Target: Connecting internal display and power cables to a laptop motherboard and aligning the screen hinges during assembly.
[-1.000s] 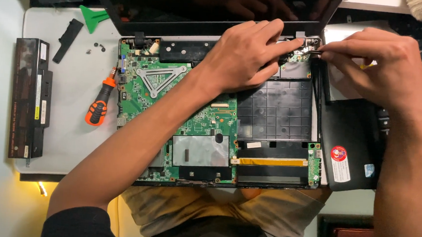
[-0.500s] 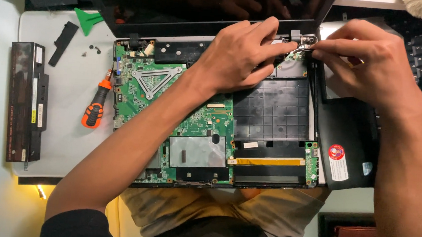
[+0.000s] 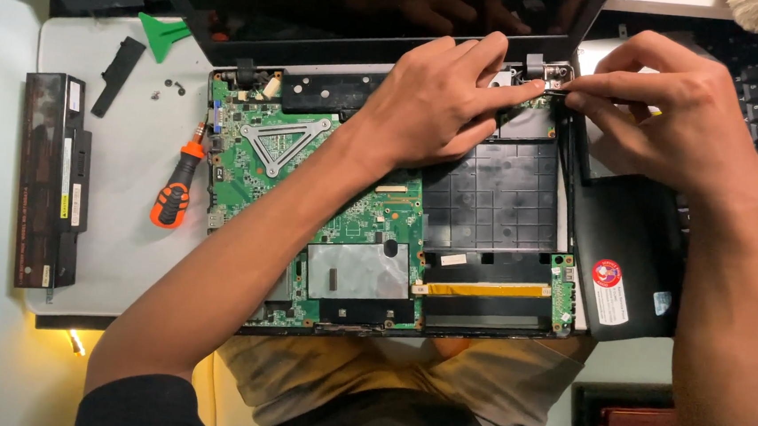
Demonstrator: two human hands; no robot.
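left hand (image 3: pixel 435 110) pressing flat, fingers together, on opened laptop base (image 3: pixel 495 203) at its far right corner | right hand (image 3: pixel 670 118) pinching thin dark tool (image 3: pixel 583 96) at hinge (image 3: pixel 549 72) | board likely stiff, fragile; gripping edges looks safest | orange screwdriver (image 3: pixel 176 190) lying on table's left side

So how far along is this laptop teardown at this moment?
Done: the laptop base lies open, green mainboard bare; battery, loose screws and orange screwdriver lie aside. In hand: left hand and right hand work at the right hinge. Left: mainboard and screen remain attached.
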